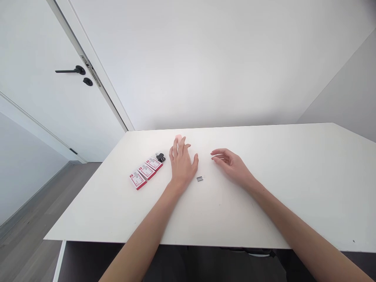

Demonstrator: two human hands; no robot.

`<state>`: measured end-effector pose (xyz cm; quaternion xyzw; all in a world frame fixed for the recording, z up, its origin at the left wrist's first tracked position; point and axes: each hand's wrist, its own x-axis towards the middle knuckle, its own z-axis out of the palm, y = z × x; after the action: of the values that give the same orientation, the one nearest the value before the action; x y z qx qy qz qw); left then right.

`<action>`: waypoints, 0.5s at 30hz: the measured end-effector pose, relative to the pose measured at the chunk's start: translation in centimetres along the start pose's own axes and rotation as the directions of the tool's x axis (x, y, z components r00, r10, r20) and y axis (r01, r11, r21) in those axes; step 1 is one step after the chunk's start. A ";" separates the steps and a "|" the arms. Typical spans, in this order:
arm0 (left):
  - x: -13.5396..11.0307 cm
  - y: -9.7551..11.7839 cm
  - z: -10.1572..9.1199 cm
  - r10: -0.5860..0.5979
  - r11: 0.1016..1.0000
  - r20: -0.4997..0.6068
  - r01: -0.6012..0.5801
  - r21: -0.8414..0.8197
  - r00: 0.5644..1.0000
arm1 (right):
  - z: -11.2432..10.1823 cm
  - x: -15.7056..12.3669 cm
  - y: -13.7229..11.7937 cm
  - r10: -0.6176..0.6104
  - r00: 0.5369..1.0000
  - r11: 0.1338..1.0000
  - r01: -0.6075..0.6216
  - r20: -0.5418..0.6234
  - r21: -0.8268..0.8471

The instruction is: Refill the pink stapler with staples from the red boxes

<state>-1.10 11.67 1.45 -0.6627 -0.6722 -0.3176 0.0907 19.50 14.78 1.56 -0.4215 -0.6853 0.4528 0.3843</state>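
Note:
My left hand (182,162) is over the table with its fingers spread and the thumb held apart. Its fingertips reach a small pink object (178,137), mostly hidden behind them; I cannot tell its kind. To the right, my right hand (230,162) is loosely curved, a gap showing between thumb and forefinger and nothing visible in it. A short grey metal strip, looking like a row of staples (199,178), lies between the hands, nearer the left wrist. Left of my left hand, several small red-and-white boxes (147,171) form a slanted row, with a small black object (160,157) at its far end.
The white table (282,188) has its back edge along a pale wall (205,70). A white door (35,51) with a black handle (70,70) stands at the left. Grey wood-look floor (58,196) shows beyond the table's left edge.

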 end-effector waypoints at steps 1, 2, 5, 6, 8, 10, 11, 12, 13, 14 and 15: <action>0.1 -0.2 -0.1 -0.019 1.000 -0.002 0.019 0.008 1.000 | 0.0 -0.1 -0.1 -0.004 1.000 1.000 0.005 0.017 -0.025; 0.2 -0.5 -0.1 -0.036 0.999 -0.005 0.036 0.017 0.999 | 0.1 -0.2 -0.3 -0.010 0.999 0.999 0.011 0.035 -0.050; 0.5 -1.3 -0.2 -0.075 0.997 -0.023 0.076 0.034 0.997 | 0.3 -0.6 -0.6 -0.056 0.993 0.992 0.068 0.104 -0.110; 0.5 -1.6 -0.1 -0.076 0.996 -0.032 0.077 0.033 0.997 | 0.3 -0.7 -0.7 -0.086 0.987 0.987 0.103 0.135 -0.124; 0.6 -2.0 0.0 -0.056 0.998 -0.049 0.057 0.018 0.997 | 0.5 -0.8 -0.7 -0.156 0.967 0.972 0.187 0.202 -0.145; 0.5 -2.2 0.0 -0.021 1.000 -0.069 0.020 -0.007 0.997 | 0.6 -0.8 -0.6 -0.206 0.943 0.953 0.254 0.263 -0.164; 0.4 -2.2 -0.1 -0.005 1.000 -0.083 0.003 -0.021 0.997 | 0.6 -0.7 -0.6 -0.219 0.932 0.945 0.276 0.288 -0.175; 0.2 -2.2 -0.2 0.006 0.999 -0.101 -0.009 -0.034 0.995 | 0.6 -0.7 -0.6 -0.227 0.924 0.938 0.292 0.307 -0.186; 0.0 -2.2 -0.4 0.011 0.999 -0.119 -0.016 -0.043 0.993 | 0.6 -0.7 -0.5 -0.231 0.918 0.932 0.304 0.322 -0.197; -0.2 -2.3 -0.8 0.011 0.999 -0.135 -0.018 -0.047 0.991 | 0.7 -0.7 -0.5 -0.235 0.913 0.926 0.314 0.335 -0.208; -0.4 -2.5 -1.2 0.007 0.999 -0.148 -0.014 -0.043 0.989 | 0.7 -0.7 -0.5 -0.237 0.908 0.921 0.323 0.346 -0.217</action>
<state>-3.74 10.86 1.41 -0.6427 -0.6529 -0.3800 0.1271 18.98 13.78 1.69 -0.2888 -0.8462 0.3560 0.2716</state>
